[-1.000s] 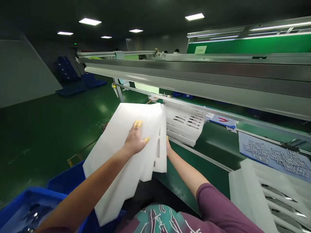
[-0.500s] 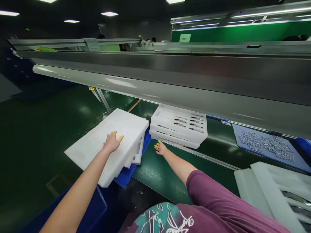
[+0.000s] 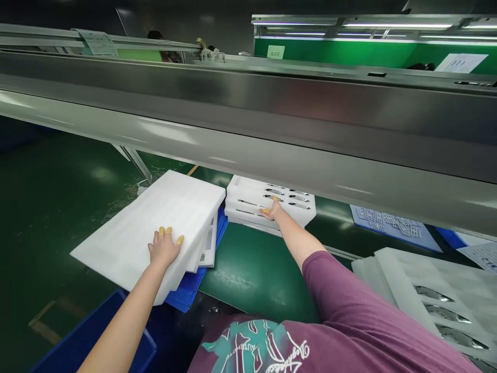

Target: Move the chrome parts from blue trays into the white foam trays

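My left hand (image 3: 165,247) lies open on a thick white foam block (image 3: 135,217), its fingers spread and yellow covers on the fingertips. More white foam and blue sheets (image 3: 190,290) stick out beneath that block. My right hand (image 3: 273,211) reaches over the front edge of a white foam tray (image 3: 248,191) with slots. Its thumb and a yellow-tipped finger are apart, and nothing shows between them. Several shiny curved metal pieces (image 3: 298,198) sit in the tray's slots, close to my right fingers. The tray's far side is hidden under the overhead beam.
A long grey beam (image 3: 233,93) crosses above the green work surface (image 3: 248,259). At right stands another foam tray (image 3: 404,264) with larger metal pieces (image 3: 446,313). Behind it lies a blue sheet (image 3: 423,241) with small gridded parts. A blue bin (image 3: 128,311) stands low at left.
My right hand has moved forward and right, from in front of the slotted tray to over its edge. My left hand stays on the foam block. The view has shifted slightly right.
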